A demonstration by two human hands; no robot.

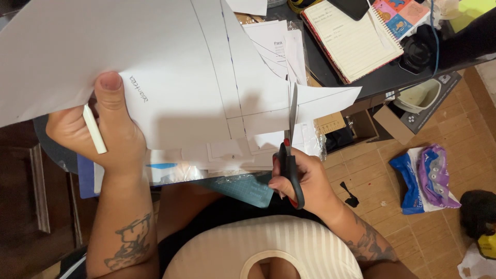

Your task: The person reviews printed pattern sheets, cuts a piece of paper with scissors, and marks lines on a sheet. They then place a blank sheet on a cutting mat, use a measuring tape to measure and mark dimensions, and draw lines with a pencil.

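In the head view, the left hand [106, 129] grips a large white sheet of paper [155, 67], thumb pressed flat on top near some handwriting and the other fingers hidden beneath it. A thin white stick [94, 129], perhaps chalk, is tucked in the same hand, poking out just left of the thumb. The right hand [299, 178] has its fingers clenched through the black-and-red handles of a pair of scissors [290, 150]. The blades point up and away from those fingers and stand slightly apart at the paper's right edge, where printed lines cross. More loose paper pieces [232, 152] lie just beneath the sheet, between the two hands. Up beyond the scissor tips, a spiral notebook [351, 41] rests on the dark bench [320, 72]. Well to the right of the right hand, a blue-and-purple packet [423, 178] lies on the tiled floor [377, 175].
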